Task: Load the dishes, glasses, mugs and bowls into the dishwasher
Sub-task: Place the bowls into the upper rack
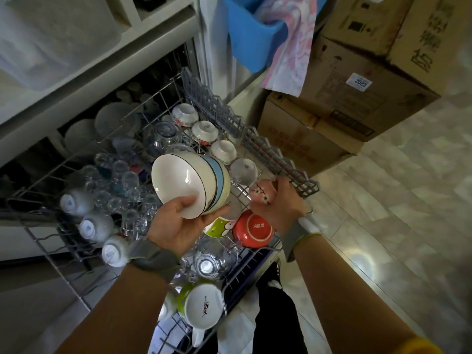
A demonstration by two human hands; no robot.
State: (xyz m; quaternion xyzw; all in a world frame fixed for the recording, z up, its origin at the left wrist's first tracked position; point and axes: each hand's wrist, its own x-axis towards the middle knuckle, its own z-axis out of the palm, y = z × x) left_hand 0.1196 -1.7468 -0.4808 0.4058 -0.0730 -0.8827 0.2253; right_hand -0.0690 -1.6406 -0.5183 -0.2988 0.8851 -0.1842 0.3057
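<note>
Left hand [176,221]: centre frame, fingers and thumb curled round a tilted stack of nested bowls [189,183], white innermost, blue and pale yellow outside, held above the pulled-out wire rack [163,98].
Right hand [277,204]: right of centre, fingers wrapped round a pink blossom-patterned bowl [261,191] at the rack's right edge.
Rack contents: upturned glasses [120,180], small bowls, red bowl [252,229] at lower centre.
Cardboard boxes [357,93]: upper right.
</note>
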